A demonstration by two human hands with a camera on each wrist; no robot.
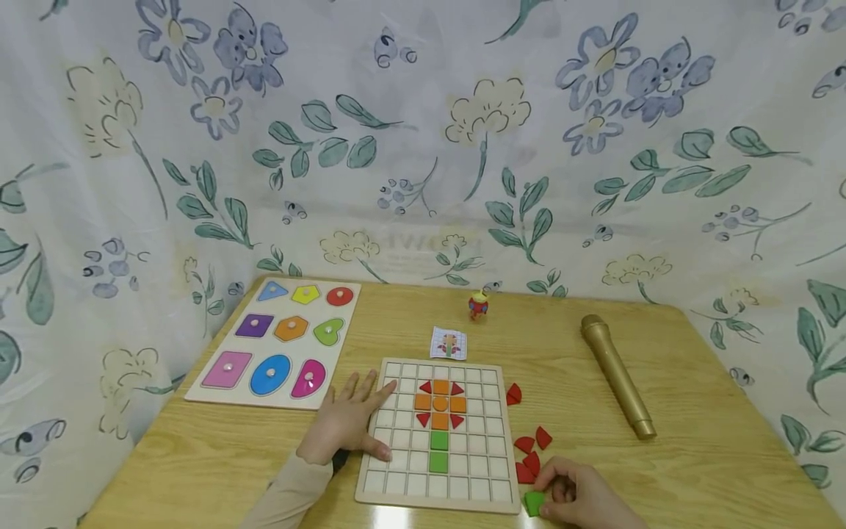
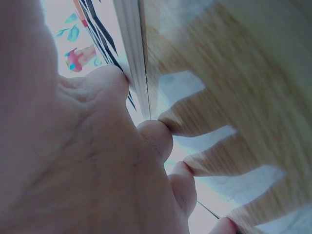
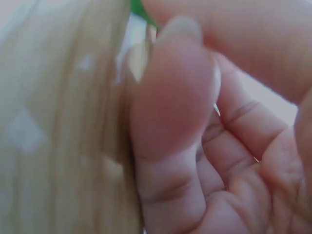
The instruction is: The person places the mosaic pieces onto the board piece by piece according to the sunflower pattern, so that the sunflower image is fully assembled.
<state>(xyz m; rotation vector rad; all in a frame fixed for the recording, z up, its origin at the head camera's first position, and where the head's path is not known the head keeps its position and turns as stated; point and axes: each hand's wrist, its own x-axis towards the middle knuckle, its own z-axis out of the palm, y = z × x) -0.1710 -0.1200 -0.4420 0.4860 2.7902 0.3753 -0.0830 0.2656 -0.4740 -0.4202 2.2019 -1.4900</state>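
My left hand rests with spread fingers at the left edge of a wooden grid board, thumb and index finger over its rim. On the board, orange squares surround an orange circle, with red pieces at the corners. Two green squares run down below them. Beside the board's lower right corner, my right hand pinches a green piece between thumb and index finger. A bit of that green piece shows at the top of the right wrist view.
Several loose red quarter-circle pieces lie right of the board. A small pattern card and a toy figure stand behind it. A shape puzzle board lies at left, a gold microphone at right.
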